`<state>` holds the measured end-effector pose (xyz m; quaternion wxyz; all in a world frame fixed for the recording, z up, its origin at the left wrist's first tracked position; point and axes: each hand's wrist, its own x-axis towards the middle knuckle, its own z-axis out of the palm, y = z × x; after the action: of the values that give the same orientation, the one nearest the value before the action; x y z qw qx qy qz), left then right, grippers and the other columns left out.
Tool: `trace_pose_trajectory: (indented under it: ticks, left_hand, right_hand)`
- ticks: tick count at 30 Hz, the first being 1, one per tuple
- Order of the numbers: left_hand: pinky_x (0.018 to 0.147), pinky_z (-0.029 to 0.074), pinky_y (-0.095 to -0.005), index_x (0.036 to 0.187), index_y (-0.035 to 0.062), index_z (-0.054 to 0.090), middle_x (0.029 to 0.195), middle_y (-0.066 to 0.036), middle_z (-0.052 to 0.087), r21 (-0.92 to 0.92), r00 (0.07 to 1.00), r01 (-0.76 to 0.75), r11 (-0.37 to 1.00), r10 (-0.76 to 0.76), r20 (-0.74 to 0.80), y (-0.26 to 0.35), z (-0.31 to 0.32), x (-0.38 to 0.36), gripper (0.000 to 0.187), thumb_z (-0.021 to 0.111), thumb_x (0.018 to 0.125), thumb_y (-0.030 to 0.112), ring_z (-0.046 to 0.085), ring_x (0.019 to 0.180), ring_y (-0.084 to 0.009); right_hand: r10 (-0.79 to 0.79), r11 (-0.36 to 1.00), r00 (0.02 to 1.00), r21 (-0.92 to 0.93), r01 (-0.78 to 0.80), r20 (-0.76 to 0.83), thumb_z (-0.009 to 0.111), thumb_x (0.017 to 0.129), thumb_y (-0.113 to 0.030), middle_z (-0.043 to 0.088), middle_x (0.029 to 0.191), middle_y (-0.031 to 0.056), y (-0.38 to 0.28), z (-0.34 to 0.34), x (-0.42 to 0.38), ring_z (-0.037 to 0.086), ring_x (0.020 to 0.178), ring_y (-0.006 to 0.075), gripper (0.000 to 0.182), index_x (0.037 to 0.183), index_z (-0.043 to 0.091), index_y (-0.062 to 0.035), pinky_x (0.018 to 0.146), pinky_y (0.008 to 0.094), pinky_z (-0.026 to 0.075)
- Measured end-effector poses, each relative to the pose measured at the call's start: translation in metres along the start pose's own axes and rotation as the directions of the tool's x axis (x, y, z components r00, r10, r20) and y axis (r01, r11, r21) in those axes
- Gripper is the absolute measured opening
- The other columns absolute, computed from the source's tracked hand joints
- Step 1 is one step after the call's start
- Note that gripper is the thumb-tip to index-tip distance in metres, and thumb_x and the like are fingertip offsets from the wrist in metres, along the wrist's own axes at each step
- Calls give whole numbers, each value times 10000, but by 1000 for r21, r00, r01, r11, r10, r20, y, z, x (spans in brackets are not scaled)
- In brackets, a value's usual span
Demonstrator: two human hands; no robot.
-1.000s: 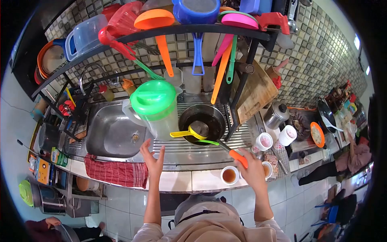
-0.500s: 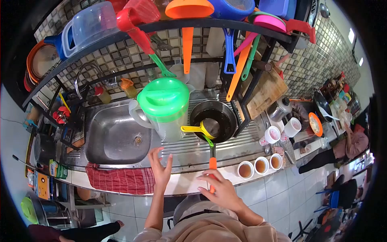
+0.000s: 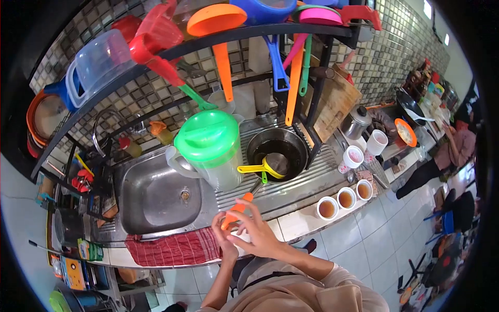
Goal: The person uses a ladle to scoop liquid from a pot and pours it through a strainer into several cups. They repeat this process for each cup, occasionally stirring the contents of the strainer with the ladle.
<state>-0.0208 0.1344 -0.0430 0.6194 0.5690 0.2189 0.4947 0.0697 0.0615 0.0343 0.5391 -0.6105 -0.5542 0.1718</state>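
A dark pan with an orange handle stands on the ribbed drainboard, dark liquid inside. A yellow strainer lies across its rim, its mesh bowl over the liquid. The pan's handle points toward my body and to the left. My left hand curls around the handle's end, the grip partly hidden. Over the handle from the right reaches my right hand, fingers apart and bent, some of them at or just above it. A clear pitcher with a green lid stands left of the pan.
The sink is at left, a red cloth on the counter edge before it. Three cups of brown liquid stand at right near the edge. An overhead rack holds hanging utensils. Another person stands far right.
The pan's handle has swung from pointing straight toward me to the left. My left hand has moved right to the handle's end; my right hand has shifted left and up. The view has turned.
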Motion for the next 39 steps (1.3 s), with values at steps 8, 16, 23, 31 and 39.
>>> trace_pose_trajectory:
  ticks: [8, 16, 23, 31, 39]
  left_hand:
    - [688, 458, -282, 1148, 18, 347, 1058, -117, 471, 19, 991, -82, 996, 79, 112, -17, 7, 29, 389, 514, 875, 240, 539, 874, -183]
    - [626, 450, -261, 1091, 22, 391, 935, -103, 537, 82, 987, -43, 996, 55, -150, -20, 0, 69, 294, 404, 928, 266, 557, 721, -149]
    - [610, 416, -235, 1090, 41, 414, 920, -58, 548, 118, 971, 3, 993, 25, -238, -17, -2, 92, 291, 414, 927, 282, 548, 708, -107]
    - [597, 412, -217, 1170, 49, 352, 1024, -63, 500, 191, 955, 84, 978, -24, -295, -7, 11, 84, 339, 406, 929, 282, 549, 712, -106]
    - [649, 444, -250, 1253, 88, 283, 1084, -80, 439, 178, 898, 156, 972, -64, -436, -4, 44, 20, 414, 426, 912, 275, 497, 908, -140]
  right_hand:
    - [159, 987, 920, 63, -147, -358, 582, 717, 28, 286, 1243, 133, 20, -58, -58, 543, 657, 133, 585, 1240, 333, -50, 580, 237, 441]
    - [233, 971, 722, 120, -205, -652, 545, 741, 11, 364, 1124, 69, 38, -118, -98, 493, 671, 116, 509, 1206, 349, -57, 587, 225, 443]
    - [222, 972, 713, 89, -219, -666, 529, 733, 38, 389, 1116, 66, 47, -166, -85, 450, 741, 89, 494, 1194, 369, -38, 619, 190, 382]
    - [207, 978, 752, 144, -150, -626, 461, 708, 130, 349, 1142, 101, 55, -190, -72, 446, 810, 115, 552, 1220, 349, -44, 630, 210, 405]
    - [123, 991, 870, 110, -79, -478, 464, 713, 109, 362, 1141, 101, 57, -176, -54, 467, 791, 120, 501, 1191, 373, -11, 643, 211, 419]
